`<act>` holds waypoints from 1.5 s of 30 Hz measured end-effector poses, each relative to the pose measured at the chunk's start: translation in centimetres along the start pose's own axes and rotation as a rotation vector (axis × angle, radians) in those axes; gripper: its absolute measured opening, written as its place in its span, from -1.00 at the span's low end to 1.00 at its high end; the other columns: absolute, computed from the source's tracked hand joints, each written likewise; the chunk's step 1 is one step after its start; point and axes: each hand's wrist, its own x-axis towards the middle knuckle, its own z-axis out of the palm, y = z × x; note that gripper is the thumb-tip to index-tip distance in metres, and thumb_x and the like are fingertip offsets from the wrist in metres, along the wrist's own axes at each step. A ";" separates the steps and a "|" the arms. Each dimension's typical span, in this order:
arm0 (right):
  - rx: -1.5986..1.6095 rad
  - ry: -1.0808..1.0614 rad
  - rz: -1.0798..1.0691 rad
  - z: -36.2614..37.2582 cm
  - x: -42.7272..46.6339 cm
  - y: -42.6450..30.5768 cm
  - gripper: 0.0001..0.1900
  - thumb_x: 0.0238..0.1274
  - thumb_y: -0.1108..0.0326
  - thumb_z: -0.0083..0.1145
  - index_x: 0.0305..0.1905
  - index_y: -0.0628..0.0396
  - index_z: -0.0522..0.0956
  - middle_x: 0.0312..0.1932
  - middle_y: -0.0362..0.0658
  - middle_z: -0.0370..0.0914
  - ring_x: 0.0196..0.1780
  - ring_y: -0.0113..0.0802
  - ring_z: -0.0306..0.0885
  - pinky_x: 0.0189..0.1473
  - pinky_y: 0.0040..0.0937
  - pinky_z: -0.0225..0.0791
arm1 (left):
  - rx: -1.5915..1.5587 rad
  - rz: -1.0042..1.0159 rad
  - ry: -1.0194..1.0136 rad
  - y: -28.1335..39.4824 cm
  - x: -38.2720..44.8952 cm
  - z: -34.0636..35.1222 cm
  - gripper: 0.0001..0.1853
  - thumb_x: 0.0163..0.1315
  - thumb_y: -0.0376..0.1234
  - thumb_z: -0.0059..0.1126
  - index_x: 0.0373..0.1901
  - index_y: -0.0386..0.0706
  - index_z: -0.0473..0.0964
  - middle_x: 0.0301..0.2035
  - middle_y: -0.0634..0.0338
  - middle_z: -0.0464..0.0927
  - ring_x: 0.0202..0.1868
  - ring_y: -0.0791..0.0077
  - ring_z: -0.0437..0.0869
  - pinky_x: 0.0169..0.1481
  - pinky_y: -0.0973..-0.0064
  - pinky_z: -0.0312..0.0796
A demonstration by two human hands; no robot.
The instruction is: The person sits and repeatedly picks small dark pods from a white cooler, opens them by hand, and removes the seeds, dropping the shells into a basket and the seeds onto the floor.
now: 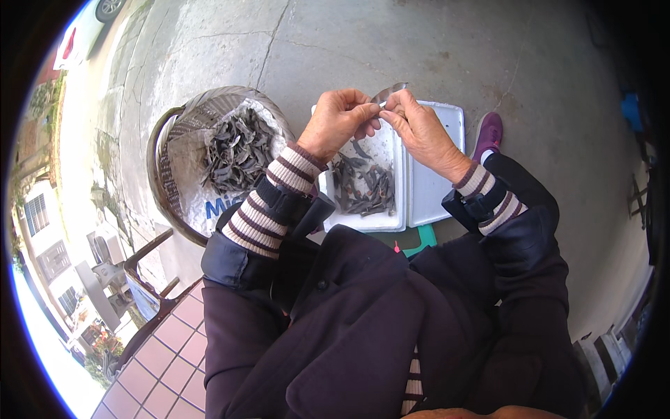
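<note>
A dark, flat dried pod (388,92) is pinched between my two hands above a white foam box (404,173). My left hand (343,118) grips its near end with thumb and fingers. From the other side, my right hand (416,123) holds it with thumb and forefinger, and the pod's curved tip sticks out beyond the knuckles. Inside the box lie many dark pods or pod pieces (379,183), some with reddish spots among them. To the left, a woven basket (180,118) lined with a white plastic sack (191,180) holds a heap of similar dark pods (241,149).
The foam lid (434,180) lies right of the box. Part of a green plastic stool or stand (425,238) shows beneath. My purple shoe (490,133) is on the concrete floor (366,47). A pink tiled surface (162,361) is at lower left, near a metal-framed object (149,256).
</note>
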 end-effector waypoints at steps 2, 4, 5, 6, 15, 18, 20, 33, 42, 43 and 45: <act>-0.026 -0.013 -0.034 0.1 -0.2 0.1 -0.82 0.27 0.32 0.00 -0.23 0.17 0.28 -0.49 0.04 0.51 -0.38 -0.06 0.56 -0.40 -0.30 0.38 | -0.007 0.009 -0.007 -0.2 0.1 0.0 -0.84 0.27 -0.37 0.02 -0.32 -0.32 0.45 -0.50 0.17 0.57 -0.52 0.63 0.56 -0.46 0.74 0.38; -0.045 -0.010 -0.041 0.2 -0.2 0.0 -0.82 0.26 0.32 0.01 -0.24 0.17 0.29 -0.50 0.04 0.51 -0.39 -0.07 0.56 -0.40 -0.30 0.38 | -0.011 0.038 -0.008 -0.4 0.1 0.2 -0.84 0.28 -0.37 0.01 -0.33 -0.32 0.44 -0.50 0.17 0.57 -0.50 0.62 0.57 -0.46 0.73 0.38; -0.046 -0.003 -0.039 0.2 -0.2 -0.1 -0.82 0.25 0.32 0.02 -0.24 0.17 0.29 -0.50 0.04 0.51 -0.39 -0.07 0.56 -0.40 -0.30 0.38 | -0.011 0.062 -0.006 -0.5 0.2 0.3 -0.84 0.28 -0.37 0.01 -0.34 -0.32 0.44 -0.49 0.17 0.56 -0.50 0.61 0.58 -0.46 0.73 0.38; -0.043 0.009 -0.058 0.2 -0.2 -0.1 -0.81 0.25 0.32 0.02 -0.24 0.18 0.29 -0.50 0.04 0.52 -0.39 -0.07 0.56 -0.39 -0.30 0.39 | -0.011 0.085 -0.003 -0.5 0.2 0.4 -0.84 0.29 -0.38 0.00 -0.34 -0.32 0.43 -0.49 0.16 0.56 -0.49 0.59 0.59 -0.47 0.72 0.38; 0.111 -0.001 -0.005 0.5 -0.1 -0.2 -0.82 0.25 0.30 0.03 -0.26 0.18 0.34 -0.51 -0.04 0.51 -0.43 -0.30 0.52 -0.39 -0.41 0.38 | -0.072 0.146 0.017 0.0 -0.1 0.9 -0.85 0.28 -0.44 -0.03 -0.40 -0.38 0.40 -0.54 0.09 0.54 -0.53 0.51 0.61 -0.54 0.65 0.43; 0.192 0.015 -0.027 0.4 0.0 -0.3 -0.83 0.28 0.29 0.00 -0.24 0.16 0.35 -0.55 -0.13 0.45 -0.48 -0.41 0.42 -0.44 -0.47 0.33 | -0.088 0.117 0.023 0.3 -0.3 0.4 -0.84 0.26 -0.42 0.00 -0.40 -0.38 0.42 -0.57 0.12 0.53 -0.55 0.54 0.58 -0.53 0.66 0.42; 0.218 0.015 0.039 0.0 0.1 -0.7 -0.84 0.30 0.29 -0.02 -0.24 0.15 0.35 -0.58 -0.21 0.38 -0.51 -0.50 0.34 -0.47 -0.53 0.28 | 0.050 0.144 0.122 0.5 -0.5 -1.1 -0.84 0.25 -0.41 0.04 -0.39 -0.37 0.45 -0.59 0.16 0.53 -0.58 0.57 0.55 -0.53 0.67 0.40; 0.613 0.121 0.009 -20.9 -9.1 -3.0 -0.79 0.41 0.21 -0.20 -0.29 0.07 0.34 -0.54 -0.39 0.17 -0.61 -0.77 0.01 -0.65 -0.79 -0.12 | 1.434 -0.076 0.558 -0.9 -7.7 -18.1 -0.48 -0.14 -0.33 0.33 -0.07 -0.28 0.44 -0.13 -0.16 0.50 -0.04 -0.03 0.50 0.08 0.24 0.34; 0.817 0.618 0.829 -22.1 -27.2 22.0 -0.85 0.29 0.30 -0.05 -0.37 0.08 0.33 -0.53 -0.31 0.23 -0.58 -0.66 0.12 -0.67 -0.74 -0.07 | 1.259 0.131 -0.007 -2.5 2.1 -3.8 -0.61 -0.01 -0.33 0.27 -0.11 -0.24 0.49 -0.39 0.01 0.59 -0.36 0.25 0.64 -0.24 0.41 0.47; 0.823 0.663 0.896 -20.5 -29.3 24.8 -0.86 0.27 0.34 -0.04 -0.39 0.08 0.32 -0.55 -0.29 0.24 -0.59 -0.61 0.14 -0.69 -0.70 -0.04 | 1.275 0.167 -0.078 -3.5 2.9 -2.7 -0.64 0.01 -0.34 0.26 -0.13 -0.24 0.49 -0.41 0.01 0.60 -0.37 0.26 0.64 -0.25 0.42 0.47; 0.843 0.747 1.046 -17.3 -32.4 29.1 -0.84 0.26 0.33 -0.04 -0.41 0.09 0.32 -0.55 -0.27 0.25 -0.59 -0.58 0.16 -0.69 -0.65 -0.04 | 1.265 0.106 -0.185 -5.9 4.7 -1.4 -0.69 0.03 -0.35 0.24 -0.17 -0.25 0.51 -0.39 0.01 0.60 -0.37 0.26 0.65 -0.27 0.41 0.47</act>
